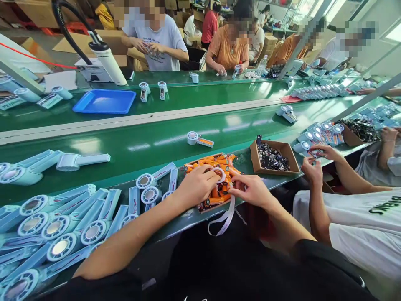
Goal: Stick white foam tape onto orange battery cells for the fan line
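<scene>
One white roll (222, 175) sits in the grasp of the left hand (199, 184), at ten o'clock from the right hand (253, 190), which appears to pinch its trailing strip (230, 213) over orange cells (216, 201). Peeling seems under way; the next move likely calls for steady tension.

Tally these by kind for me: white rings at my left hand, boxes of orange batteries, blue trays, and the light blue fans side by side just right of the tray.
White ring: 1
Box of orange batteries: 1
Blue tray: 1
Light blue fans: 2
Total: 5
</scene>
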A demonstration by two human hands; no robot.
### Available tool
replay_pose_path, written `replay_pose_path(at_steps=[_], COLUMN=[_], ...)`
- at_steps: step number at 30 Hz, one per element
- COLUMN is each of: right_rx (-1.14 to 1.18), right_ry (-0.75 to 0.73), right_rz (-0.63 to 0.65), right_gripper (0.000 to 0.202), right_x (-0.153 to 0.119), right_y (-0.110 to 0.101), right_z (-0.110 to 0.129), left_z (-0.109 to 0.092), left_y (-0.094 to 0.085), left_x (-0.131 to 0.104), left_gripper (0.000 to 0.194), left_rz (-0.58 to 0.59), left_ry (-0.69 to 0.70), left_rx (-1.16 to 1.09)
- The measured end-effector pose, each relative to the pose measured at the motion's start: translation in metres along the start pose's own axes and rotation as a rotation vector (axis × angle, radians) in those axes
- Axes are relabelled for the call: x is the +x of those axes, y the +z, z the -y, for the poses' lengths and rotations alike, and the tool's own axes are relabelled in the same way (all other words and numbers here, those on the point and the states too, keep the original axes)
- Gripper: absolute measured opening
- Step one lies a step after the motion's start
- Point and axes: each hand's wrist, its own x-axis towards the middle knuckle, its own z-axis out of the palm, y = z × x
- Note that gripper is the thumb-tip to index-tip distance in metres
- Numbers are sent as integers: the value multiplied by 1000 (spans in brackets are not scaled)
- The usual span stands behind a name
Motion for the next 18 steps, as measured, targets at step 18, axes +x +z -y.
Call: replay_pose_path(at_steps=[18], right_rx=[167], right_ry=[-484], right_rz=[423], right_gripper=[34], right_x=[8], right_y=[19], right_z=[23], left_z=[-52], left_y=[-12], left_x=[-108], left_gripper=[33], left_rz=[-284], left_ry=[-324], left_rx=[338])
